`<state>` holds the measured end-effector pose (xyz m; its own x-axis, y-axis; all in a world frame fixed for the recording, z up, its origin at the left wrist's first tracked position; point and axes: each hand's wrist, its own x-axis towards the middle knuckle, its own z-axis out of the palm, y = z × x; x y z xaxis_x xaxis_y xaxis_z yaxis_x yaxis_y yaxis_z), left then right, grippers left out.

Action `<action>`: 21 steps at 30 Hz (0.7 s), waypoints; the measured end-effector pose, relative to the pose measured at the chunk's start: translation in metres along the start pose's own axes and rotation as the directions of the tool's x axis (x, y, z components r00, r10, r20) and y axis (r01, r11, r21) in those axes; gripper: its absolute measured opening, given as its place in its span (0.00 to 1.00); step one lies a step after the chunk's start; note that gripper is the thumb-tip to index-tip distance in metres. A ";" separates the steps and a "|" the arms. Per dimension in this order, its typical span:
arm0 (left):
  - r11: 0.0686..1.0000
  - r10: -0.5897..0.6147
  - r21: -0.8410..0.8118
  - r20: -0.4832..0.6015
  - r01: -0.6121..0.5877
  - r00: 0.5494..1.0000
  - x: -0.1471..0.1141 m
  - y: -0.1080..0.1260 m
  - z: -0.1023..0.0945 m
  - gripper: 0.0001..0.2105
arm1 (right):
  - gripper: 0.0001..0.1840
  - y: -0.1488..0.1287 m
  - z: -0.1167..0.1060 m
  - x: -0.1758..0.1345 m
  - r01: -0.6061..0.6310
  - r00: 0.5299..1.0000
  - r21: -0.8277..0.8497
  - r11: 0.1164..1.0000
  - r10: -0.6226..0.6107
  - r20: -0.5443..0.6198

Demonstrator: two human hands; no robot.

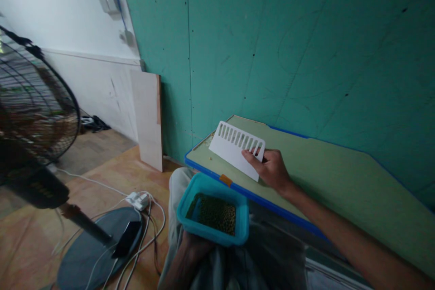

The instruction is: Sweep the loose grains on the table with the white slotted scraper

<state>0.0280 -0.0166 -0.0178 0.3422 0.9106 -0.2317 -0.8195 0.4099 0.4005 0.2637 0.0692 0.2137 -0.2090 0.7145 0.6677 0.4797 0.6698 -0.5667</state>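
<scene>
Right hand point(272, 170) grips a white slotted scraper point(236, 148), fingers closed over its near corner, thumb on top; the board stands tilted on its long edge on the green worktop point(340, 176), close to the blue front rim. Left hand point(193, 249) sits low in the lap, curled under a teal tub point(212, 212) and carrying it from beneath (only part of the hand shows, so finger spread cannot be told). Tub hangs just below and in front of the worktop edge, part filled with small green-brown beans point(215, 213).

Handling judgement: tub rim is best kept snug under the blue edge and level, so nothing rolls past it; scraper's flat edge should stay flush on the surface, with slow strokes, since round beans scatter easily.

Materials: scraper is thin rigid plastic, matt, a row of oblong slots along its upper edge. Tub is glossy plastic, rectangular, rounded corners. Worktop is smooth laminate, pale green, with an orange tape patch point(225, 180) on the trim.

Nearby: floor fan point(37, 113), black wire cage, round dark base; white cables point(142, 217) on the wooden floor.
</scene>
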 end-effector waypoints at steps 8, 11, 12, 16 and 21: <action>0.967 -0.076 -0.253 -0.318 -0.008 0.945 -0.025 0.034 0.044 0.29 | 0.31 -0.009 0.005 -0.002 -0.085 0.987 0.121 0.989 0.068 0.144; 0.969 0.014 -0.238 -0.225 -0.069 0.974 -0.027 0.045 0.049 0.22 | 0.30 -0.010 0.004 -0.002 -0.124 0.982 0.166 0.978 0.097 0.160; 0.973 0.039 -0.215 -0.200 -0.082 0.979 -0.027 0.048 0.049 0.16 | 0.30 -0.010 0.003 -0.002 -0.127 0.983 0.174 0.977 0.101 0.154; 0.990 0.079 -0.108 -0.088 -0.089 0.993 -0.021 0.051 0.039 0.11 | 0.29 -0.006 0.003 -0.003 -0.123 0.983 0.154 0.980 0.099 0.153; 0.991 0.071 -0.117 0.051 -0.065 0.996 -0.019 0.050 0.029 0.13 | 0.29 -0.004 0.005 -0.005 -0.086 0.976 0.130 0.988 0.057 0.212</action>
<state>-0.0062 -0.0121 0.0319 0.3058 0.9391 -0.1570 -0.8881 0.3408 0.3084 0.2583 0.0641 0.2099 -0.3573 0.7780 0.5168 0.3812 0.6266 -0.6797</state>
